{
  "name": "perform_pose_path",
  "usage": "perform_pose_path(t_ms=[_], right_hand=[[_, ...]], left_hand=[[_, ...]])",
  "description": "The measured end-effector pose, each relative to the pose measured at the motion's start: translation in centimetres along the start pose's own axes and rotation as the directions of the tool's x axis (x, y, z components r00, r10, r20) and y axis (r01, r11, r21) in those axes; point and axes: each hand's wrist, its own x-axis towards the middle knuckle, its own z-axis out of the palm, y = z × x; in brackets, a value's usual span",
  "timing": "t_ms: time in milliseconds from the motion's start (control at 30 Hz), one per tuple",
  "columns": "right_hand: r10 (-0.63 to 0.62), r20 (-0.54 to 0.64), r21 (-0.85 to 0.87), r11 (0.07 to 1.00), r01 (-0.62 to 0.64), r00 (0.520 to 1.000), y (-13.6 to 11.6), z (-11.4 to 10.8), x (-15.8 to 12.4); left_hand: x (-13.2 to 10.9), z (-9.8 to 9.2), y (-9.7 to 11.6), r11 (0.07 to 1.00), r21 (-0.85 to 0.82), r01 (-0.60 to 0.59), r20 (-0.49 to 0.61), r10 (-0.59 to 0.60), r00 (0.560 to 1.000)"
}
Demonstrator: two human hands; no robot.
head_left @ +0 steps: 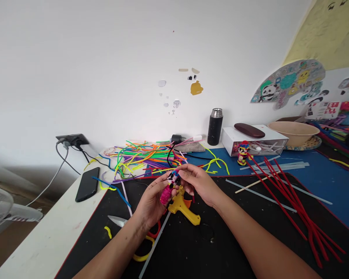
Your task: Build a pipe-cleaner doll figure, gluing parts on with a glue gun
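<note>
My left hand [152, 201] is closed around the pink body of a small pipe-cleaner figure [165, 195], which has a black-and-white face and some blue at the top. At that blue part the fingertips of my right hand [202, 185] are closed on the same figure. Just beneath my hands lies a yellow glue gun [187, 213] on the black mat. Scissors [116, 221] with red and yellow handles are partly hidden under my left forearm. Beside them rests a long translucent glue stick [154, 248].
Many coloured pipe cleaners [151, 155] are heaped at the back. Red pipe cleaners [302, 213] and more glue sticks lie right. A similar finished-looking figure [242, 153] stands before a white box [256, 135], near a black flask [215, 128]. A phone [87, 185] lies left.
</note>
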Motion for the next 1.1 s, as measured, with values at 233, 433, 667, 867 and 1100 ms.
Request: perform_pose_path(t_ms=[233, 433, 667, 867, 1100], right_hand=[[0.01, 0.007, 0.024, 1.0, -0.01, 1.0, 0.0, -0.14, 0.05], [0.005, -0.012, 0.039, 0.999, -0.004, 1.0, -0.29, -0.13, 0.04], [0.005, -0.001, 0.007, 1.0, -0.005, 1.0, 0.11, -0.17, 0.1], [0.001, 0.001, 0.006, 1.0, -0.001, 1.0, 0.09, -0.13, 0.07], [0.01, 0.001, 0.017, 1.0, -0.01, 1.0, -0.19, -0.13, 0.03]], left_hand=[[-0.01, -0.14, 0.07, 1.0, -0.022, -0.002, -0.031, 0.001, 1.0], [-0.12, 0.09, 0.32, 1.0, -0.005, -0.023, -0.03, 0.023, 0.999], [-0.26, 0.43, 0.2, 0.998, 0.031, -0.064, 0.002, 0.064, 0.998], [-0.29, 0.37, 0.16, 0.995, 0.073, -0.062, -0.021, 0.064, 0.998], [-0.32, 0.21, 0.29, 0.971, 0.162, -0.175, -0.052, 0.185, 0.981]])
